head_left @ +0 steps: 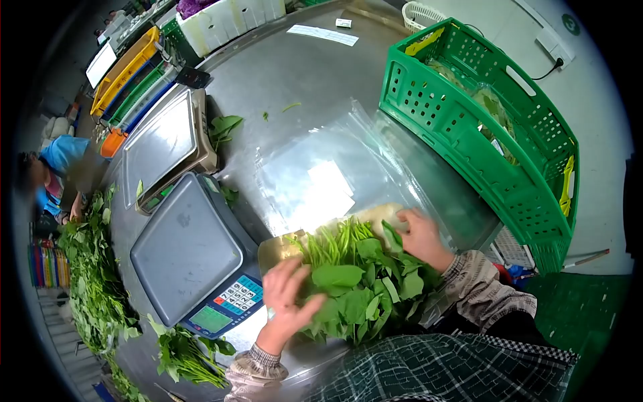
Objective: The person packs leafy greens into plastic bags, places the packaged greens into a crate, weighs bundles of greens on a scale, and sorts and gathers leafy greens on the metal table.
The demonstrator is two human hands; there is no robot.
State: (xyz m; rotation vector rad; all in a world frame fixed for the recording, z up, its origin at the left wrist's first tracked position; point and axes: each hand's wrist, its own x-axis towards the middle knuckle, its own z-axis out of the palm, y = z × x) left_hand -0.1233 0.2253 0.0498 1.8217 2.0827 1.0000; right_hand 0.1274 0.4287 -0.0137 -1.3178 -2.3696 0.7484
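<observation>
Steel table (258, 77) stretching far; left hand (287, 301) resting splayed against near greens (365, 285), right hand (424, 239) flanking, its grip unclear; gentle pressure preventing bruising.

The leaves (355, 305) look smooth; the table (321, 84), glossy metal; the crate (462, 127), plastic; the apron (442, 368), matt cloth.

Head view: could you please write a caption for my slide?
Left hand and right hand flank leafy greens at a metal table, with a keypad scale and green crate nearby.
</observation>
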